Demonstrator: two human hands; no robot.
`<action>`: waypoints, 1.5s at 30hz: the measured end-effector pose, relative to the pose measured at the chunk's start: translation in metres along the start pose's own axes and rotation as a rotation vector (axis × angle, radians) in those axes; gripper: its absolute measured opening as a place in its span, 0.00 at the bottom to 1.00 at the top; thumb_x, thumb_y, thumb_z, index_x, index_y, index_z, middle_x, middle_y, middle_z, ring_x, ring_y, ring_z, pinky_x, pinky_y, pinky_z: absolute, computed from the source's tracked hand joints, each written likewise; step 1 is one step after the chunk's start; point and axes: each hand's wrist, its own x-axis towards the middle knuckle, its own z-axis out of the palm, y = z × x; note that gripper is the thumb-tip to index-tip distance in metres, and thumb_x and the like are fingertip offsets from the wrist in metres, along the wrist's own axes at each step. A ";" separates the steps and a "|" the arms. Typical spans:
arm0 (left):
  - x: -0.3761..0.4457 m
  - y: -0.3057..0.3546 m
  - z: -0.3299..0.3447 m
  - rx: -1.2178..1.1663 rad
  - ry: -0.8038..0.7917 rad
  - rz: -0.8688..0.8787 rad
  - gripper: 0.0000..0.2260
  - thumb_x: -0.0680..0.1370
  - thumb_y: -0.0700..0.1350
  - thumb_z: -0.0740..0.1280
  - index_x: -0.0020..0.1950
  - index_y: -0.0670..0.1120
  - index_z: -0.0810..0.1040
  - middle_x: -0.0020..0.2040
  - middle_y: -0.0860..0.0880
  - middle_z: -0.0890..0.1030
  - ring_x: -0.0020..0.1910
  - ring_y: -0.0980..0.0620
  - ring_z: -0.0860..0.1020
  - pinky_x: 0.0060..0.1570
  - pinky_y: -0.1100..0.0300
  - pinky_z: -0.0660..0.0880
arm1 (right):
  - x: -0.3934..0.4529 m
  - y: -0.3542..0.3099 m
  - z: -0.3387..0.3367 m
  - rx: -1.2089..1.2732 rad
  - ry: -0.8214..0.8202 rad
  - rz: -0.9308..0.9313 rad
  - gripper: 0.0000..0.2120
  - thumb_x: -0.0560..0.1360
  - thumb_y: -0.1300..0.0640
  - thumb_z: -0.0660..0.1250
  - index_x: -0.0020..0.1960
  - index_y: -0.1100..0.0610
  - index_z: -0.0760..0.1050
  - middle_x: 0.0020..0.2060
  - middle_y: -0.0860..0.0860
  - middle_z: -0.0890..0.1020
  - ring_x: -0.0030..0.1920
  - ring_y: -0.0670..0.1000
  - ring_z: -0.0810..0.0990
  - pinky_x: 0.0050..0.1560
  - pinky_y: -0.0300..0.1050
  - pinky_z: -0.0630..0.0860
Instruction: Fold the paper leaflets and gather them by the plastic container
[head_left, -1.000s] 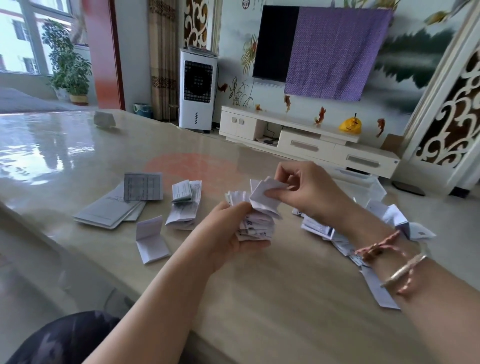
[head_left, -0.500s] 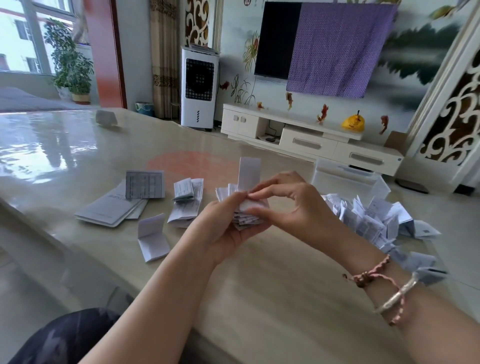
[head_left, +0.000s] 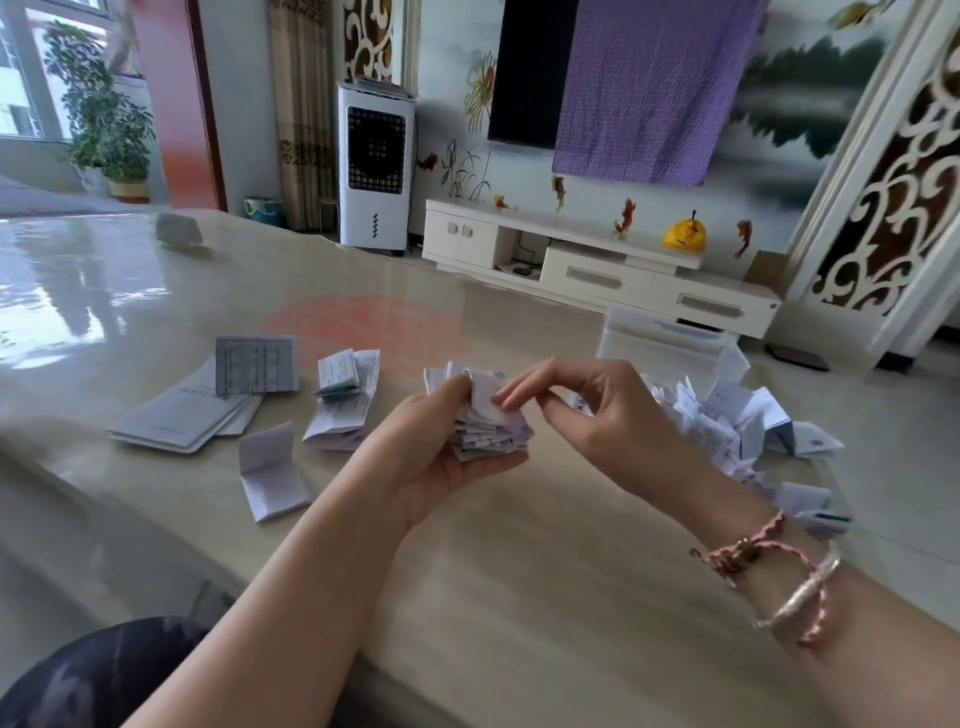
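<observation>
My left hand (head_left: 436, 457) grips a stack of folded leaflets (head_left: 488, 434) just above the table, thumb on top. My right hand (head_left: 592, 415) is beside it, and its straight fingertips touch the top leaflet of the stack while the thumb stays apart from the paper. The clear plastic container (head_left: 670, 345) stands behind my right hand. A heap of folded leaflets (head_left: 727, 421) lies at its right front. To the left lie flat leaflets (head_left: 176, 415), a printed sheet (head_left: 257, 364), a half-folded bundle (head_left: 345, 405) and one creased leaflet (head_left: 270, 473).
The glossy beige table (head_left: 519, 571) has its near edge running across the lower left. A small white object (head_left: 179, 228) sits far back on the left. Beyond the table are a white air cooler (head_left: 375, 166) and a TV cabinet (head_left: 597, 265).
The leaflet my right hand held upright has been laid down onto the stack in my left hand. My right fingers have gone from pinching it to touching it.
</observation>
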 end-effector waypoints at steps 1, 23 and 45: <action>0.001 -0.001 0.002 -0.002 0.000 -0.002 0.16 0.83 0.45 0.56 0.61 0.35 0.75 0.53 0.33 0.81 0.47 0.40 0.82 0.42 0.48 0.82 | -0.003 -0.001 0.001 -0.021 -0.005 0.000 0.18 0.73 0.73 0.60 0.44 0.55 0.83 0.45 0.46 0.85 0.53 0.44 0.82 0.57 0.40 0.76; 0.018 -0.018 0.024 0.226 0.082 0.063 0.04 0.81 0.42 0.62 0.51 0.42 0.74 0.43 0.41 0.80 0.37 0.44 0.80 0.42 0.46 0.80 | -0.008 0.035 -0.044 -1.203 -0.003 0.464 0.12 0.74 0.54 0.64 0.57 0.52 0.71 0.48 0.51 0.81 0.56 0.55 0.73 0.48 0.48 0.58; 0.010 -0.011 0.026 0.093 -0.152 -0.063 0.08 0.77 0.42 0.66 0.52 0.39 0.80 0.46 0.39 0.83 0.43 0.45 0.83 0.45 0.51 0.82 | -0.009 0.015 -0.029 -0.911 0.288 -0.403 0.11 0.73 0.51 0.69 0.37 0.58 0.75 0.34 0.50 0.76 0.42 0.48 0.71 0.45 0.44 0.62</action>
